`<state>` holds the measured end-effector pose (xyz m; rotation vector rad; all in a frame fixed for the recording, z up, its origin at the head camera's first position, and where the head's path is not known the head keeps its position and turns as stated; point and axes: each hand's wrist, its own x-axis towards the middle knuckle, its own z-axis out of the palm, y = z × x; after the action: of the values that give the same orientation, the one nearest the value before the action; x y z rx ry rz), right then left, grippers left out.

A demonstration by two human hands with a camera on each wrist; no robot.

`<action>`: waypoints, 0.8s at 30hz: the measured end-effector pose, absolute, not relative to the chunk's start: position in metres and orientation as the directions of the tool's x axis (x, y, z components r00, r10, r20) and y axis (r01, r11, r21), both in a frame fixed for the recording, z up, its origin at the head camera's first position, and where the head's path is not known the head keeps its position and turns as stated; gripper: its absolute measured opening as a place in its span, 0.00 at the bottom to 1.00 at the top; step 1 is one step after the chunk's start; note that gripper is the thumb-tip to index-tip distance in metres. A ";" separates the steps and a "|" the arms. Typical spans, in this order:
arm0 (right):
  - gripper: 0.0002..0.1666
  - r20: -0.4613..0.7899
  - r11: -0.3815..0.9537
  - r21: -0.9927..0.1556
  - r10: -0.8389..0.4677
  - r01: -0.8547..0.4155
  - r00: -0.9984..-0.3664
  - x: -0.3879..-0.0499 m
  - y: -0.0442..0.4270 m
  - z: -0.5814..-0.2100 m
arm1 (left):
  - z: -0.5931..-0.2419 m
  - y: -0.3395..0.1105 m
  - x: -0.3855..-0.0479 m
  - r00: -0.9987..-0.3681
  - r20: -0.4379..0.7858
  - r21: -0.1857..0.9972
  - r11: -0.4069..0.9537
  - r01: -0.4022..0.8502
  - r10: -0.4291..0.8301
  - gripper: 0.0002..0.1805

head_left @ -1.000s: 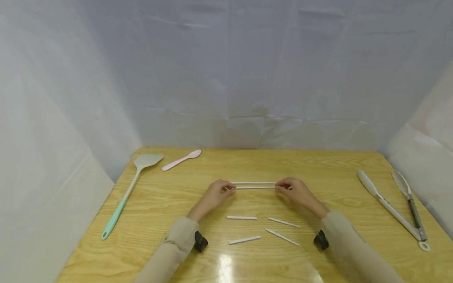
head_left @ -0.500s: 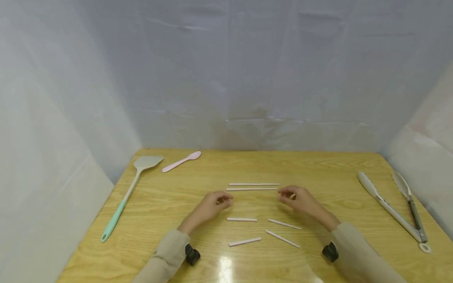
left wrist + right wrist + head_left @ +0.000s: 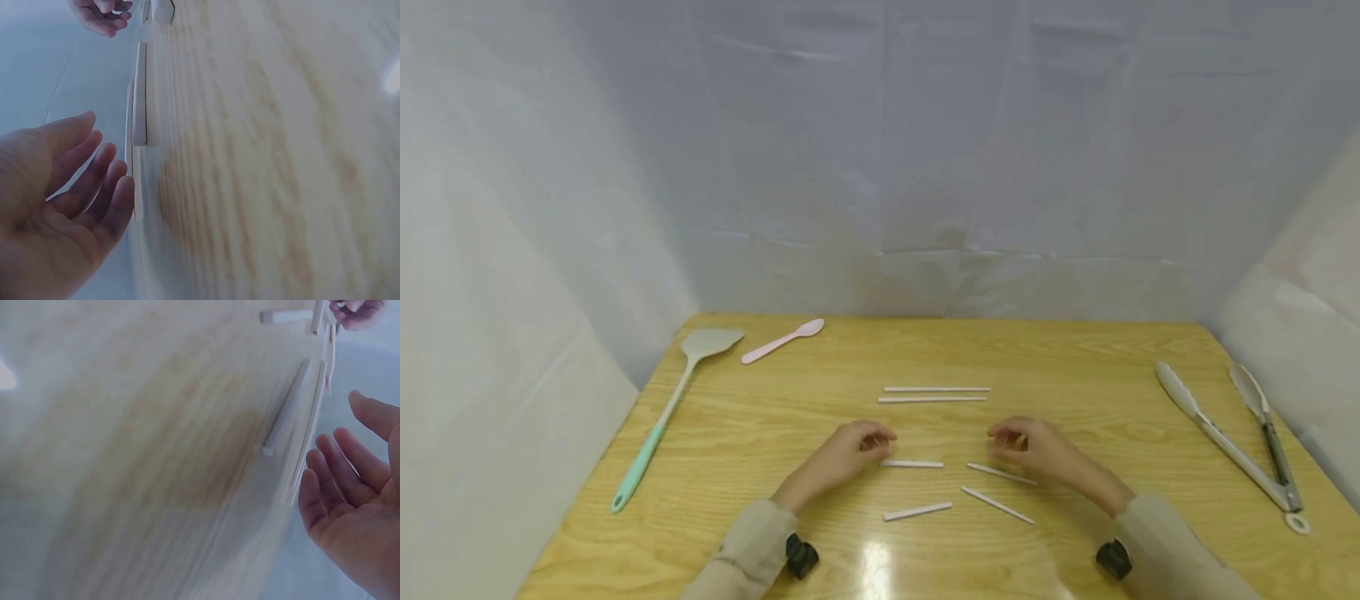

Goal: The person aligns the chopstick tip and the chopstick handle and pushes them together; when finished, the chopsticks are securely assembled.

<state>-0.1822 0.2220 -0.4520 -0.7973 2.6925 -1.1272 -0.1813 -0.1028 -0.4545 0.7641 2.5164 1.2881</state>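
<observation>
Two long sticks (image 3: 932, 399): lay nearly parallel at the centre of the head view, slightly apart.
Four short sticks (image 3: 917, 512): filled the lower centre of the head view, a pair to either side; each wrist view caught sticks only along part of its upper half.
Left hand (image 3: 854, 451): was at lower centre-left of the head view, relaxed and holding nothing, near the upper left short stick; contact could not be told. Its own wrist view alone showed the thumb clearly parted from the fingers (image 3: 117, 209).
Right hand (image 3: 1028, 448): mirrored it at lower centre-right, grasping nothing, palm side visible only in the right wrist view.
Kitchen tools: turner (image 3: 672, 400) at left, pink spoon (image 3: 784, 341) upper left of centre, tongs (image 3: 1240, 456) at right, all plain in the head view.
</observation>
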 end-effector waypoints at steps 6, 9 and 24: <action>0.16 0.037 0.598 -0.689 -0.537 -0.410 -0.843 -0.173 0.223 -0.456 | -0.453 -0.098 -0.179 -0.824 0.022 0.798 0.487 0.356 0.566 0.13; 0.17 -0.001 0.590 -0.706 -0.555 -0.392 -0.832 -0.170 0.224 -0.456 | -0.455 -0.095 -0.179 -0.811 0.023 0.792 0.485 0.372 0.585 0.13; 0.10 0.001 0.575 -0.701 -0.590 -0.421 -0.807 -0.169 0.223 -0.463 | -0.458 -0.088 -0.180 -0.780 -0.018 0.768 0.508 0.389 0.625 0.13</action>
<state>-0.1691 0.2233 -0.4634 -0.8414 2.5747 -1.0538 -0.1798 -0.0876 -0.4576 0.8526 2.4603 1.1426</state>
